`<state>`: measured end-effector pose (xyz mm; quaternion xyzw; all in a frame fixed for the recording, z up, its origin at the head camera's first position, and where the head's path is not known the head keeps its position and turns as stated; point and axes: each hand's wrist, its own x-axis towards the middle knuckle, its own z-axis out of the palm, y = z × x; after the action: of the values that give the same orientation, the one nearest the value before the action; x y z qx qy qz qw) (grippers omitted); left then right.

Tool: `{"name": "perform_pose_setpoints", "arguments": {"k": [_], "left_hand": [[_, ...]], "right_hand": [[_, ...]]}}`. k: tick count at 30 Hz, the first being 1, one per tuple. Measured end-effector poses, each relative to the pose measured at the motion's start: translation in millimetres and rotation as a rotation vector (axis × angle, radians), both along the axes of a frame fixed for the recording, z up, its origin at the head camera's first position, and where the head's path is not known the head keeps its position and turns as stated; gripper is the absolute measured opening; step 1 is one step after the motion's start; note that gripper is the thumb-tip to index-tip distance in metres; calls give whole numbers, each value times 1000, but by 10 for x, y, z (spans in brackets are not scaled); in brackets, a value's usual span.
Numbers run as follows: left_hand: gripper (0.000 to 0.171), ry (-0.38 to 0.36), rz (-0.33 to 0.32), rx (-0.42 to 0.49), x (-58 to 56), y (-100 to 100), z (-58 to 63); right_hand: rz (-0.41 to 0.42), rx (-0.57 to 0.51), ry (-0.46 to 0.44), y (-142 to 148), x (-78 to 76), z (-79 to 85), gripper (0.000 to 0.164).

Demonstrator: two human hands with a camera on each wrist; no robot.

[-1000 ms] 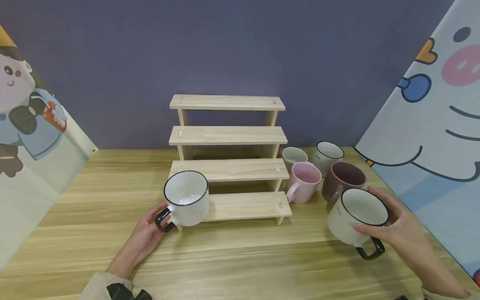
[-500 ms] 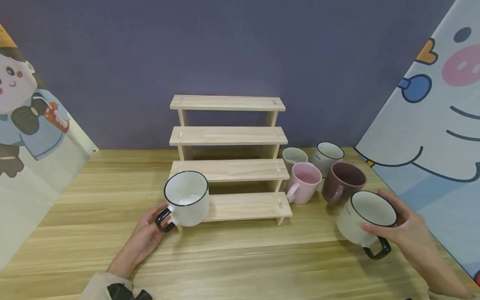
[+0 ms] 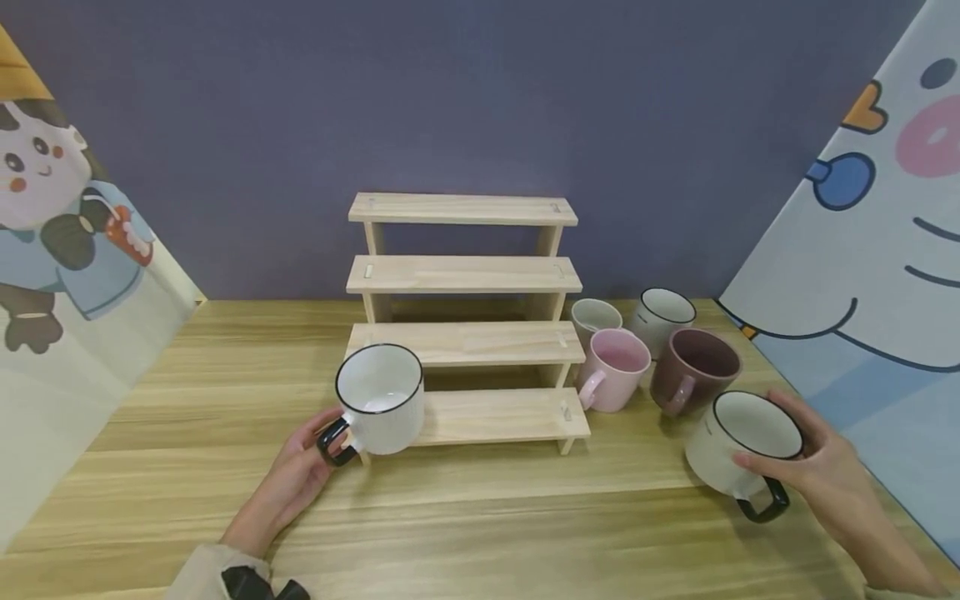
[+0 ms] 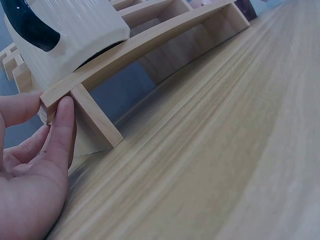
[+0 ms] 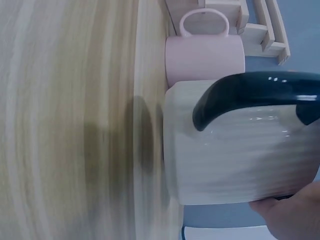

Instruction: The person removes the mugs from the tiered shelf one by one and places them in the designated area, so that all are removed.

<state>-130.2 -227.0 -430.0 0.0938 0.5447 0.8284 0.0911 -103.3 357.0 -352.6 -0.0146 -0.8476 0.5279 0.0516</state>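
Observation:
A white mug [image 3: 382,396] with a black rim and black handle stands on the left end of the lowest step of a wooden tiered shelf [image 3: 495,417]. My left hand [image 3: 300,462] is below its handle. In the left wrist view, the fingers of that hand [image 4: 37,165] pinch the end of the lowest board, just under the mug. Out to the right, my right hand [image 3: 828,475] grips a second white mug [image 3: 723,454] by its side near the rim, its black handle [image 5: 260,92] pointing toward me. Whether its base touches the table is unclear.
Right of the shelf stand a pink mug [image 3: 611,379], a dark brownish-purple mug [image 3: 686,379], a pale mug [image 3: 592,312] and another black-rimmed white mug [image 3: 660,321]. A dark blue wall [image 3: 465,100] rises behind the wooden table [image 3: 480,533], with cartoon panels at both sides.
My right hand has moved the white mug a little to the right and toward me, away from the brownish-purple mug. My left hand keeps its place at the shelf. The head view has shifted slightly.

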Motion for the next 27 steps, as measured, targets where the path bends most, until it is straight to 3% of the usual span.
{"name": "perform_pose_setpoints", "arguments": {"k": [8,19,27], "left_hand": [[32,-46,25,-55,8,20,27],[33,-20,11,-32,16,22,43],[34,5,5,-20,19,22,40]], "right_hand": [[-42,128,-3,79,1,-77,80],[-22,17,63,74,-21,-155,75],[-23,68,87,86,-39,-189,76]]}}
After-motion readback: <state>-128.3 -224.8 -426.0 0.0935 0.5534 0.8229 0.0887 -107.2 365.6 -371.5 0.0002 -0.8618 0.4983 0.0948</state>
